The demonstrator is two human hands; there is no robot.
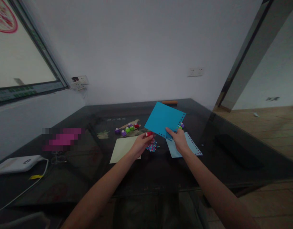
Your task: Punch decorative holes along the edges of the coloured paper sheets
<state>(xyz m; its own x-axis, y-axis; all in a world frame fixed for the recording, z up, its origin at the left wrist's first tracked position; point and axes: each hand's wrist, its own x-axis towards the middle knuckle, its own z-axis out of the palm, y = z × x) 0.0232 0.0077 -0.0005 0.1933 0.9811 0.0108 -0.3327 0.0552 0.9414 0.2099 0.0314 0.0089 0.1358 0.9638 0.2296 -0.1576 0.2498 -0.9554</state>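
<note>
Here, head view, single frame, dim light. Dark glass-topped desk (232, 152) set against a pale wall.

Right hand (179, 139): fingers closed on the near edge of a blue paper sheet (163, 120), thumb on top. The sheet is raised off the desk and tilted up toward the wall; a row of small punched holes runs along its right and lower edges.

Left hand (141, 144): fingers closed around a small red punch (149, 134), held just beside the lower left corner of the blue paper sheet. Whether punch and sheet actually touch is hard to make out at this size.

Below the two hands: a little heap of confetti (152, 147), pink and blue bits, lying on the desk between them.

Under the right hand: a pale blue sheet (194, 147) flat on the desk, with holes punched along its right border.

Under the left wrist: a cream sheet (121, 149) flat on the desk, just left of the confetti.

Behind the left hand: a cluster of small punches (127, 128), purple, green and red, in a loose row. One more purple piece shows at the right corner of the raised sheet.

Far left of desk: a white device (16, 163) with a cable trailing toward the near edge. An orange object (169, 102) lies at the far edge, by the wall.
</note>
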